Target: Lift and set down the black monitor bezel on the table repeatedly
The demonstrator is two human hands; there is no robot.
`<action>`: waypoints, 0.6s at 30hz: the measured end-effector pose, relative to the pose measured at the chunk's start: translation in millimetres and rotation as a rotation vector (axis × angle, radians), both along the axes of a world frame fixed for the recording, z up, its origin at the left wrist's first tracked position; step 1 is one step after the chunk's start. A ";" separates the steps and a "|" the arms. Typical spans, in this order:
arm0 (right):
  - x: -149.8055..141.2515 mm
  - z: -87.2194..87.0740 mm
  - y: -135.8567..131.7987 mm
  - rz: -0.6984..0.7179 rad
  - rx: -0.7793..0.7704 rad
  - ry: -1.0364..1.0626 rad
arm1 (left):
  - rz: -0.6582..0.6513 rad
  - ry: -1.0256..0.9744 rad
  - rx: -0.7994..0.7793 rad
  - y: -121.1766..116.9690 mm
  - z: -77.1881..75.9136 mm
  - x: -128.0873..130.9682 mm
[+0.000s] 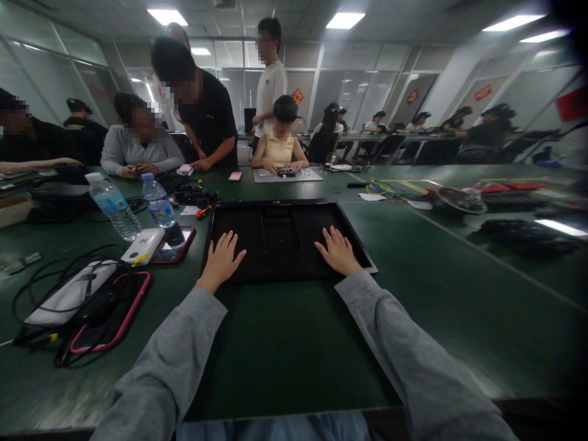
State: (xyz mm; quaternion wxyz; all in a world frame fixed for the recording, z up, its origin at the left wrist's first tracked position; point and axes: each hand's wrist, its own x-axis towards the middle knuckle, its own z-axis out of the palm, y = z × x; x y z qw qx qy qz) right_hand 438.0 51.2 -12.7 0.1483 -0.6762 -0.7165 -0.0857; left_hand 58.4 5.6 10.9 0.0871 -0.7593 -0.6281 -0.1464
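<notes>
In front of me a black monitor housing point(281, 260) lies flat on the green table, its recessed side up. My left hand point(223, 260) rests on its left part, palm down with the fingers spread. On the right part lies my right hand point(339, 250), also flat with its fingers apart. Neither hand grips anything. A raised rectangular section shows in the middle of the housing, between the hands. The housing's near edge faces me, and a grey strip shows at its near right corner.
Left of the housing are two water bottles point(158, 201), a phone with a red edge point(173, 245), white power banks point(73, 294) with black cables, and a pink-edged phone point(113, 312). Coloured wires point(390, 188) and a dark bundle point(523, 236) lie right. Several people sit or stand across the table point(436, 288).
</notes>
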 end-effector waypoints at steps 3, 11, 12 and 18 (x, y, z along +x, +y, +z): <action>-0.8 1.1 -0.5 -0.004 0.003 -0.010 | -0.011 0.009 0.018 0.3 0.7 -0.3; -2.4 0.1 -1.2 -0.005 0.028 0.025 | 0.058 0.049 0.119 -5.6 4.7 5.0; -3.0 0.6 -2.2 -0.010 0.043 0.023 | 0.094 0.046 0.119 -6.7 5.2 6.0; -8.6 10.8 -12.0 -0.134 0.234 0.008 | 0.158 0.030 0.088 -10.4 8.4 9.3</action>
